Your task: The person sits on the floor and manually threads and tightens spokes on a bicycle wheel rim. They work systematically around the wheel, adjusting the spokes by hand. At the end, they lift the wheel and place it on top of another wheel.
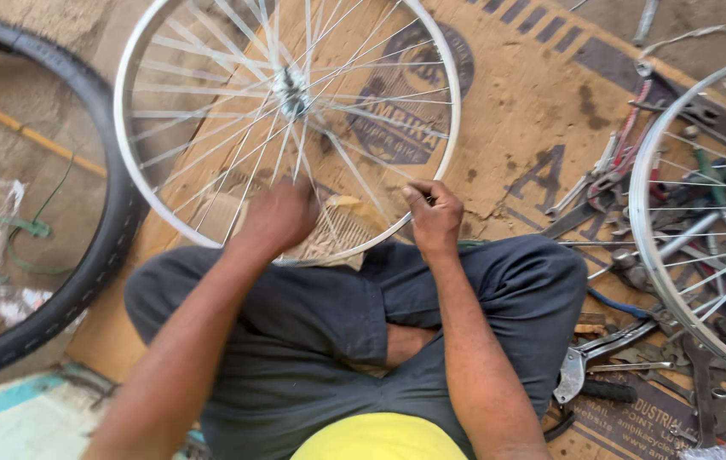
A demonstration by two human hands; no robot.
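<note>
Our left hand (278,215) closes over the spokes (235,162) of the bicycle wheel (444,128) resting against our knees; our right hand (434,217) pinches its rim, perhaps holding a small tool. Pliers (584,358) lie right of that hand, a tyre (112,230) to the left.

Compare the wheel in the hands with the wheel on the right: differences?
The held wheel shows whole, hub included; the right wheel is cut off by the frame. Both hands grip the held wheel's rim over cardboard; the right wheel lies untouched over tools. Both are bare, tyreless, silver and spoked.
</note>
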